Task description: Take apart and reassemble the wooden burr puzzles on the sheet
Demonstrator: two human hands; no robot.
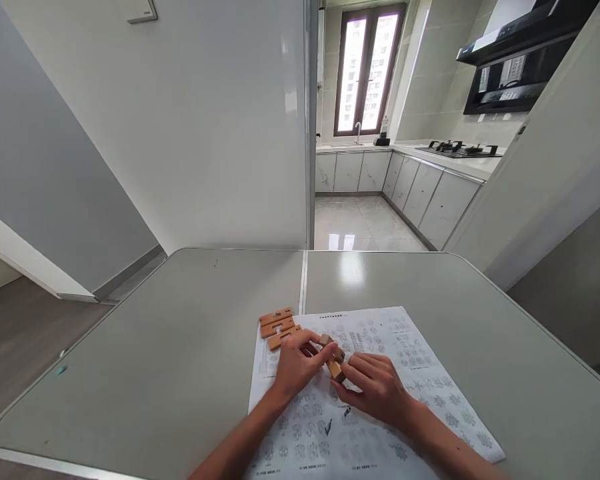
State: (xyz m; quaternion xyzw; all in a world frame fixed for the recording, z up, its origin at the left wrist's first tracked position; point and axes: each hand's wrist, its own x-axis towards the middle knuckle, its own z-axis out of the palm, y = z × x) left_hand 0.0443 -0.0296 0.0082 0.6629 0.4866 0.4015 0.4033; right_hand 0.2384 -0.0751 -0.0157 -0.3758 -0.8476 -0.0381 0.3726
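Both hands meet over a printed sheet (405,340) covered with small diagrams. My left hand (300,363) is closed, its thumb and fingers gripping notched wooden puzzle pieces (337,371) that cross each other at an angle. From the right, my right hand (375,387) pinches the near end of the same pieces. The fingers hide part of how the pieces fit together. Several more notched wooden pieces (277,327) lie side by side at the sheet's upper left corner, just beyond my left hand.
The sheet lies on a grey-green table (145,360) with a pale edge and a seam down its middle. A small teal bit (62,369) is near the left edge. Beyond the table stand a white wall (230,133) and a kitchen with cabinets (347,172) and a gas stove (460,148).
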